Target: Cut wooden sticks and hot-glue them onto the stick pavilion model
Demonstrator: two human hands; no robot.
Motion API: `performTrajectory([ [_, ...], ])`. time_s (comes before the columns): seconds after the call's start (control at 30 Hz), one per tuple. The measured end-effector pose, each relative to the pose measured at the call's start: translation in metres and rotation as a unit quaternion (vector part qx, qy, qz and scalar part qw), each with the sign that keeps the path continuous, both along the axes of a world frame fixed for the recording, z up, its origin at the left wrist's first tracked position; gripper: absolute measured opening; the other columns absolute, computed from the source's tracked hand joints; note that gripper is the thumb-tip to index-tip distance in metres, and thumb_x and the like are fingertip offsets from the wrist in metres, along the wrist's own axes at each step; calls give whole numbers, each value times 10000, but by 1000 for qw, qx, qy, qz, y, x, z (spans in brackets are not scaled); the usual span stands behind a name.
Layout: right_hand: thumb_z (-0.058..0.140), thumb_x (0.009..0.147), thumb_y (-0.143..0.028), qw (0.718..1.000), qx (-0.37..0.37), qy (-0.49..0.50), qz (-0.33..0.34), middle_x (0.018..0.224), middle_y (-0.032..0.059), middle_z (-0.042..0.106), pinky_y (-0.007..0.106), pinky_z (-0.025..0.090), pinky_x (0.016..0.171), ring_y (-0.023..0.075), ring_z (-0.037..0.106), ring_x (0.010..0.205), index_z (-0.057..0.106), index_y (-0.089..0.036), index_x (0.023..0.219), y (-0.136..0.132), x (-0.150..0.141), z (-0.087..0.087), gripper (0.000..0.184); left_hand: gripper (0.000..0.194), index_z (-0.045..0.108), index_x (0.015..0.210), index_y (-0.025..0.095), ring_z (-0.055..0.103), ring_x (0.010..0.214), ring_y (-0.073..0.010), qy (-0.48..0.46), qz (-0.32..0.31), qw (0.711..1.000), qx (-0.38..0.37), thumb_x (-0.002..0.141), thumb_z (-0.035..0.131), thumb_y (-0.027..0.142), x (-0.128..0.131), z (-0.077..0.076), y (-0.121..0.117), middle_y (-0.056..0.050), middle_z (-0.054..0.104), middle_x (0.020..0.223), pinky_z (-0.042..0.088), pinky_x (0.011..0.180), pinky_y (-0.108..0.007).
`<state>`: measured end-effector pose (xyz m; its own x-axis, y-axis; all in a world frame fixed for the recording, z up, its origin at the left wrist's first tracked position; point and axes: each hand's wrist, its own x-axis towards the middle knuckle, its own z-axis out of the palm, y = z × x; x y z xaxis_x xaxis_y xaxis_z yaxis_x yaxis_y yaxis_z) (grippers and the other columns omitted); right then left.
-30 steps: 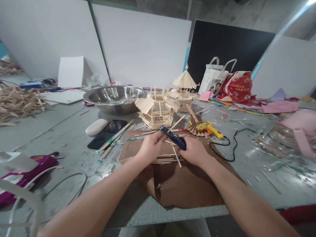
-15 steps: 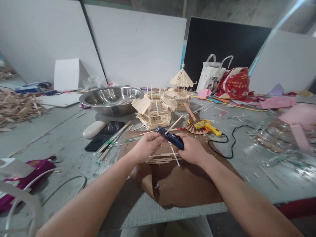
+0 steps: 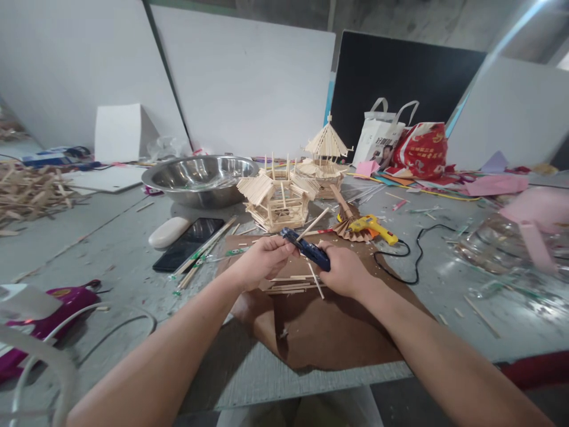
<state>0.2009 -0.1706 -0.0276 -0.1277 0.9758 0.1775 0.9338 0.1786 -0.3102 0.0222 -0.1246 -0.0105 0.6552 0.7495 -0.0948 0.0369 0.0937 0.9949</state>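
Observation:
My right hand [image 3: 344, 270] is closed around a dark blue pliers-like hand tool [image 3: 316, 252], which points left above a sheet of brown paper [image 3: 329, 338]. A thin wooden stick [image 3: 315, 222] slants up and right across the tool's jaws. My left hand [image 3: 265, 258] pinches the stick's lower end close to the tool's tip; the fingers partly hide it. Below my hands, several cut sticks [image 3: 287, 289] lie on the paper. Just beyond stands an open-topped model pavilion [image 3: 278, 204] of wooden sticks.
Behind it is a roofed stick model [image 3: 329, 145]. A yellow glue gun [image 3: 373, 228] with a black cable lies right, by a folded paper fan [image 3: 353, 228]. Left are a steel basin [image 3: 200, 193], a phone [image 3: 189, 243] and a white oval object [image 3: 169, 232]. A transparent container [image 3: 489, 249] stands far right.
Very little differs. Both hands, the tool and the stick keep nearly the same place, and the camera view has shifted slightly.

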Motion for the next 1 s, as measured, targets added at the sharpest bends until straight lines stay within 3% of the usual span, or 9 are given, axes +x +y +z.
performTrajectory([
  [0.13,450,646,-262,999,1,-21,-26,816,89,630,297,392,643,236,585,766,517,-166,952,0,-2,0,327,245,489,643,148,206,362,-32,53,74,986,142,726,460,377,7,-2,-3,86,261,417,173,358,-165],
  [0.27,456,649,-279,998,1,-24,-50,838,91,630,313,397,663,246,581,790,499,-173,1004,2,-3,0,373,186,530,661,149,363,485,-63,111,164,930,309,717,458,310,13,-4,-4,51,416,502,284,472,-175],
  [0.37,460,650,-282,999,3,-15,-51,900,96,619,317,393,703,242,569,835,498,-167,1009,3,-2,-1,379,193,561,665,145,385,536,-77,136,190,904,357,716,448,293,13,-5,-4,40,445,532,300,515,-180],
  [0.5,466,646,-270,1000,8,5,-21,974,95,596,304,382,755,225,547,890,491,-152,1025,4,2,-2,398,224,559,644,142,321,471,-60,122,163,924,325,727,433,308,13,-4,-4,48,380,485,265,455,-174],
  [0.73,476,629,-214,999,1,38,8,985,86,585,301,373,767,212,537,894,460,-159,1071,2,4,3,445,229,526,630,140,237,373,-30,56,119,976,175,691,490,357,11,-2,-5,74,282,416,188,366,-171],
  [1.0,468,610,-160,994,13,83,67,1058,79,553,292,358,827,189,506,955,438,-155,1108,3,7,4,498,279,518,662,135,187,345,-17,7,67,995,68,666,537,414,7,-5,-2,94,230,390,137,343,-160],
])
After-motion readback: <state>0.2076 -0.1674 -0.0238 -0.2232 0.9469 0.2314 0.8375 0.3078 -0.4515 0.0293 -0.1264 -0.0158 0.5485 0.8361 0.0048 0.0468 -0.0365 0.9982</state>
